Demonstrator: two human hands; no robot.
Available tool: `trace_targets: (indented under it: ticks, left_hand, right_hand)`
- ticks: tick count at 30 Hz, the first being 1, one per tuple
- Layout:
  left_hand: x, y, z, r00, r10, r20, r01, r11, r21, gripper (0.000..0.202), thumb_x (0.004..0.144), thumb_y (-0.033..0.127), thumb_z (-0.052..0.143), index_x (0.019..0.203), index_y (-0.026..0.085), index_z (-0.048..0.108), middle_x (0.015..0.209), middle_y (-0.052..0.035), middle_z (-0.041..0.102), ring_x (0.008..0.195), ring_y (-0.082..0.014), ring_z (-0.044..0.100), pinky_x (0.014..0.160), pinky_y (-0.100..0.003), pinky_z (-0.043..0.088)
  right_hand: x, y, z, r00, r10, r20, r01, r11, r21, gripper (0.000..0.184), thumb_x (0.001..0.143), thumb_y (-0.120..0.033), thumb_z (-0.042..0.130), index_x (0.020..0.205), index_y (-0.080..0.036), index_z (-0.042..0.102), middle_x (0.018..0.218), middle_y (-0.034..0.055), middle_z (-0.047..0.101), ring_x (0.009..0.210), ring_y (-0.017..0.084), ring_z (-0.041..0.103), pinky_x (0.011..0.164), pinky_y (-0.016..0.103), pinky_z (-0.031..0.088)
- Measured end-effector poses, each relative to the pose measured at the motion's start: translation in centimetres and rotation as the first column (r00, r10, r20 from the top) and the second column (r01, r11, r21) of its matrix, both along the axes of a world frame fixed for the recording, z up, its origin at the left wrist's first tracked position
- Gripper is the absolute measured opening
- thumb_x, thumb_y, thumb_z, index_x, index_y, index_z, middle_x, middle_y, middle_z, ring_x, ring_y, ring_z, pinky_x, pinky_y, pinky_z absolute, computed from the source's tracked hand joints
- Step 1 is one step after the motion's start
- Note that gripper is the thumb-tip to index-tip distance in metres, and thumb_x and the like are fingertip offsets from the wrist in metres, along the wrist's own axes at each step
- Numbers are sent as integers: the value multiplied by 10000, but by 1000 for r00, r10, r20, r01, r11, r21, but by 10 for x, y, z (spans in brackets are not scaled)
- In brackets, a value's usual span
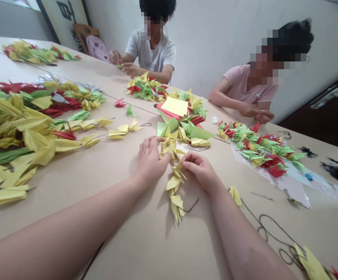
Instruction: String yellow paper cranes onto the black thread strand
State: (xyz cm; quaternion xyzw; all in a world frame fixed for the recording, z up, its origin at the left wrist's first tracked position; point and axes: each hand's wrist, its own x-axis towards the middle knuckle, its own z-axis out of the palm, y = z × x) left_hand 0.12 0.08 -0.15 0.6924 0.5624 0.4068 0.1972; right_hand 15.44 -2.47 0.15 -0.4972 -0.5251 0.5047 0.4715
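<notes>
Both our hands, the left (151, 161) and the right (199, 171), pinch strung yellow paper cranes (175, 190). More cranes (20, 132) crowd our wide desk (145, 241).

Left forearm (55, 221) cut off, paper cranes (173, 190) partly hidden

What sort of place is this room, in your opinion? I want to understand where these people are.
It is probably a shared craft workroom, perhaps a classroom. Long tan tables stand end to end, heaps of strung origami cranes lie along them, and two other people sit working at the tables.
</notes>
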Motion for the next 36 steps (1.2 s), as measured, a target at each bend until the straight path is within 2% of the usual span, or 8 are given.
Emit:
trace_targets:
  ticks: [5, 8, 13, 17, 25, 28, 34, 36]
  left_hand:
    - [-1, -1, 3, 998, 7, 65, -12, 998, 66, 171, 780, 289, 494, 922, 192, 491, 1006, -54, 498, 1040, -203, 414, 950, -353, 288]
    - [-2, -2, 7, 996, -85, -3, 85, 996, 14, 149, 794, 327, 476, 781, 188, 527, 885, -34, 536, 949, -200, 455, 872, -341, 330]
    - [-2, -3, 9, 954, -260, -147, 260, 965, -18, 315, 821, 350, 421, 598, 182, 567, 671, -12, 565, 770, -168, 504, 753, -296, 348]
    - [-2, -5, 8, 892, -392, -227, 396, 918, -28, 389, 827, 360, 398, 555, 181, 611, 556, -7, 558, 611, -134, 495, 637, -264, 341]
    - [-1, -8, 8, 752, -598, -277, 605, 794, -69, 345, 806, 315, 426, 550, 179, 613, 540, -2, 553, 584, -126, 491, 571, -244, 323]
    - [-1, -8, 8, 766, -593, -249, 600, 798, -54, 401, 830, 338, 396, 518, 174, 587, 515, 1, 527, 560, -119, 479, 555, -243, 317]
    - [-2, -2, 5, 899, -434, -50, 427, 897, -114, 401, 839, 371, 376, 599, 184, 637, 612, 6, 600, 617, -121, 521, 585, -229, 341]
    - [-2, 0, 4, 918, -397, 9, 394, 909, -137, 393, 831, 376, 384, 599, 183, 634, 626, 14, 608, 616, -116, 527, 588, -223, 345]
  right_hand:
    - [0, 2, -1, 989, -98, -106, 96, 995, -25, 65, 600, -209, 606, 626, -198, 547, 543, -55, 517, 522, 92, 452, 544, 226, 357]
    - [1, 4, -3, 987, -105, -121, 102, 994, -29, 53, 607, -192, 586, 627, -197, 538, 527, -60, 501, 507, 88, 431, 527, 220, 337]
    - [3, 3, -6, 994, -74, -83, 71, 997, -36, 25, 624, -174, 537, 616, -195, 525, 493, -65, 457, 478, 85, 383, 483, 213, 281]
    - [2, 3, -6, 993, -71, -96, 66, 996, -54, 34, 611, -165, 526, 612, -195, 512, 494, -67, 438, 464, 83, 356, 465, 213, 260]
    - [0, 3, -5, 993, -59, -100, 53, 997, -55, 58, 611, -146, 525, 610, -195, 496, 505, -69, 443, 474, 81, 366, 476, 216, 274]
    - [0, 3, -5, 995, -54, -80, 49, 997, -58, 60, 618, -150, 531, 612, -194, 491, 507, -70, 444, 472, 80, 368, 475, 216, 270]
    - [-2, 3, -4, 997, -33, -71, 30, 998, -55, 62, 635, -182, 553, 618, -187, 494, 524, -66, 470, 489, 80, 398, 496, 217, 290]
    - [-2, 3, -3, 997, -42, -60, 39, 998, -59, 69, 633, -189, 561, 616, -185, 494, 524, -65, 472, 495, 82, 406, 502, 218, 298]
